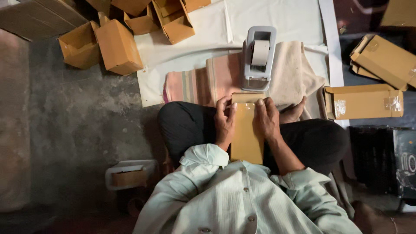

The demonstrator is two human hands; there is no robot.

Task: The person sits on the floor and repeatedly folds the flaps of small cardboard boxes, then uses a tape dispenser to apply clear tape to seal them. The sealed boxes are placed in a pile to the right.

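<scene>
Head view: the left hand [225,122] and right hand [267,119] both clasp a flat brown cardboard carton [246,130] on the lap, its top flap folded but untaped. A grey tape dispenser [258,57] stands just beyond on striped cloth [195,84]; a taped carton [363,102] lies right, open cartons [117,43] at the upper left.

Tape dispenser [258,58] beyond flat carton [246,130]

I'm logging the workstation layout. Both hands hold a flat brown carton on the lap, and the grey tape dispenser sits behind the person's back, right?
Not quite. Both hands, left hand and right hand, do hold the flat brown carton, but the head view shows the grey tape dispenser in front of the person, on the folded cloth.
</scene>
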